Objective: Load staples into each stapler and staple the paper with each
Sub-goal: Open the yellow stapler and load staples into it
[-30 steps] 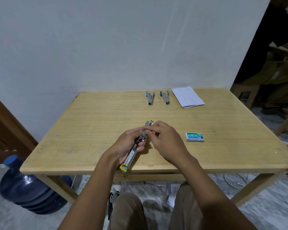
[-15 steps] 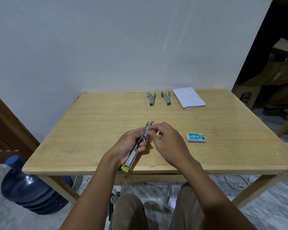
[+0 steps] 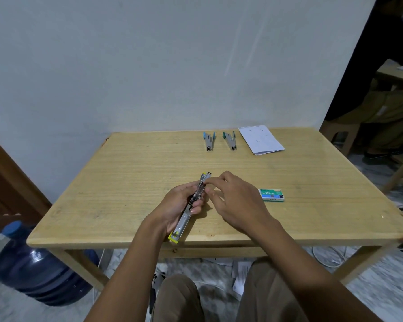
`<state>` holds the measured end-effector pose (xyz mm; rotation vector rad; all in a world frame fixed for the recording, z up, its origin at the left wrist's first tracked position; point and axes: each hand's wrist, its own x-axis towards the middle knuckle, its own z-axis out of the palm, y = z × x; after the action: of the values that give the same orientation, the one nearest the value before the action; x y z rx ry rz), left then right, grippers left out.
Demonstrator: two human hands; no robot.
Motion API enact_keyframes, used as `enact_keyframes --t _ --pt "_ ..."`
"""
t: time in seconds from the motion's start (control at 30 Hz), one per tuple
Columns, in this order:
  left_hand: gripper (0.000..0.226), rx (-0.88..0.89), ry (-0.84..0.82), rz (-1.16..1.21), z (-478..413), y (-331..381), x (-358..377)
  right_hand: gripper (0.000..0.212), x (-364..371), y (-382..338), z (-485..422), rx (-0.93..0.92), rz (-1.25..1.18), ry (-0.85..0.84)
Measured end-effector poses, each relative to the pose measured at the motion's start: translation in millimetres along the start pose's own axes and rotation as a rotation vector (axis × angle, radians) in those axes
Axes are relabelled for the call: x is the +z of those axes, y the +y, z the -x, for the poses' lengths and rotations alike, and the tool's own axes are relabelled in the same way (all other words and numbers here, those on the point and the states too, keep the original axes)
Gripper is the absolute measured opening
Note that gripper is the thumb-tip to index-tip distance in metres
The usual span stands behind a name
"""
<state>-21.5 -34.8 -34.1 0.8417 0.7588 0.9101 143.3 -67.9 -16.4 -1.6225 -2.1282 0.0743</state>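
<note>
The left hand (image 3: 176, 206) is gripping the yellow stapler (image 3: 185, 220), which is lying swung open into 1 long strip across the palm. Its fingers are curling round the middle of the metal body from beneath. The yellow near end is sticking out past the heel of that hand, over the front edge of the tabletop (image 3: 116, 182), and the far end is pointing away toward the wall.

The right hand (image 3: 239, 202) is sitting just beside the left, on the stapler's right. Its thumb and forefinger are closing together on the far part of the open rail, and the other fingers are curling loosely behind them. Whether a strip of staples is lying between those fingertips is too small to tell.

The green staple box (image 3: 271, 195), marked No 10, is lying flat on the tabletop near the right hand, not touching it. At the far edge, well apart from both hands, 2 more staplers are lying side by side: a blue stapler (image 3: 209, 142) and a green stapler (image 3: 229, 141). Just right of them the white paper (image 3: 261, 140) is lying flat.

A large blue water bottle (image 3: 37, 270) is standing on the floor by the table's left leg.
</note>
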Motion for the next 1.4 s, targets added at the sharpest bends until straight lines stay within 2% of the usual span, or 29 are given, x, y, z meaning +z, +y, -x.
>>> enact_keyframes --t 0.37,0.43,0.53,0.63,0.77,0.9,1.03,1.4 --pt "0.028 -0.002 0.017 0.012 -1 0 -2 0.037 4 -6 -6 0.098 -0.022 0.008" --pt "0.030 -0.001 0.025 -0.003 -1 -1 -1 0.034 2 -5 -4 0.133 -0.145 0.041" --pt "0.032 -0.003 0.033 0.001 -1 0 -1 0.020 2 -4 4 0.158 -0.487 0.164" --pt "0.031 0.000 0.039 0.001 1 1 0 0.009 6 -9 14 0.012 -0.630 0.203" --pt "0.029 -0.010 0.032 -0.018 3 1 1 0.010 18 -12 18 -0.103 -0.631 0.256" --pt "0.025 -0.003 0.019 -0.056 4 2 0 0.012 25 -12 13 -0.099 -0.577 0.332" --pt "0.032 0.000 0.014 -0.082 4 2 1 0.012 28 -12 6 -0.040 -0.512 0.351" --pt "0.032 0.044 -0.011 -0.063 4 2 4 0.014 22 -19 -7 0.093 -0.373 0.215"
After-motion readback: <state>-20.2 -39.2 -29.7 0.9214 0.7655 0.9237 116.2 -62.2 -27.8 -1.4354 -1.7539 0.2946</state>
